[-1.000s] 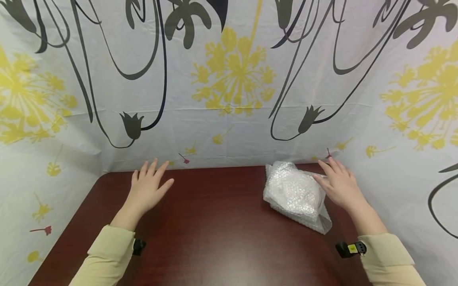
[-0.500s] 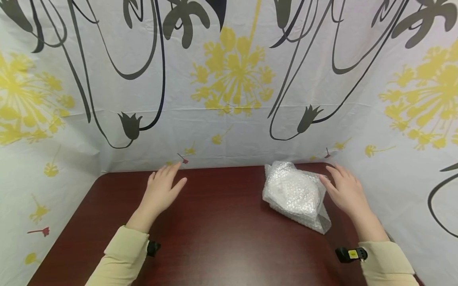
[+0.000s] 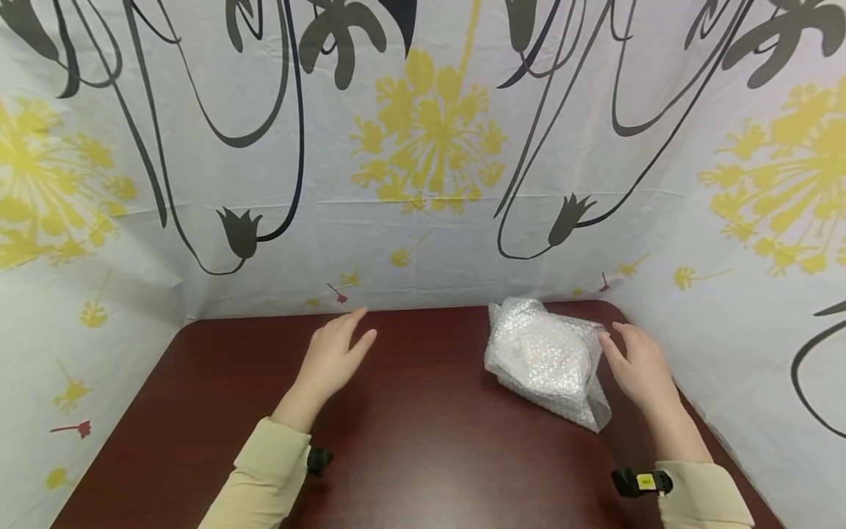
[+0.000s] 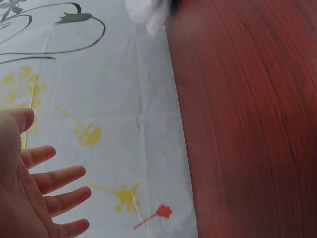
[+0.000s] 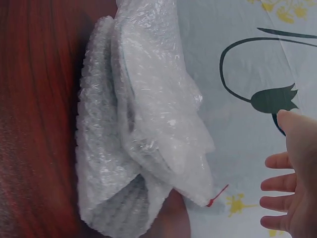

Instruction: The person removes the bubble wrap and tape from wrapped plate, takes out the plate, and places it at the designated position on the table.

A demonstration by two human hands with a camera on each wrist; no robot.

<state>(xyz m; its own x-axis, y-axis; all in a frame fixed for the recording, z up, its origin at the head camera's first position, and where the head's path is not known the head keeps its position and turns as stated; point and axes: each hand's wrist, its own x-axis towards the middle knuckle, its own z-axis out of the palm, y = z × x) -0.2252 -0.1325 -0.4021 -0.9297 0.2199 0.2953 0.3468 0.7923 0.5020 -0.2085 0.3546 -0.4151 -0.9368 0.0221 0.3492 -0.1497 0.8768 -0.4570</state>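
A bundle of clear bubble wrap (image 3: 545,356) lies at the back right of the table, its loose flap toward the near right. What may be inside is hidden by the wrap. My right hand (image 3: 640,367) is just right of the bundle, fingers spread and empty, thumb tip right at the wrap's edge in the head view. In the right wrist view the bubble wrap (image 5: 153,99) fills the middle, with the right hand (image 5: 292,183) apart from it. My left hand (image 3: 333,356) hovers over the left-middle of the table, fingers extended and holding nothing.
The dark red-brown wooden table (image 3: 423,441) has rounded back corners. A white cloth (image 3: 423,272) printed with grey and yellow flowers hangs behind it and on both sides. Small black devices (image 3: 319,461) are strapped at both wrists.
My left hand has moved right, toward the middle of the table. My right hand has drawn slightly toward me and to the right. The bubble wrap bundle stays where it was.
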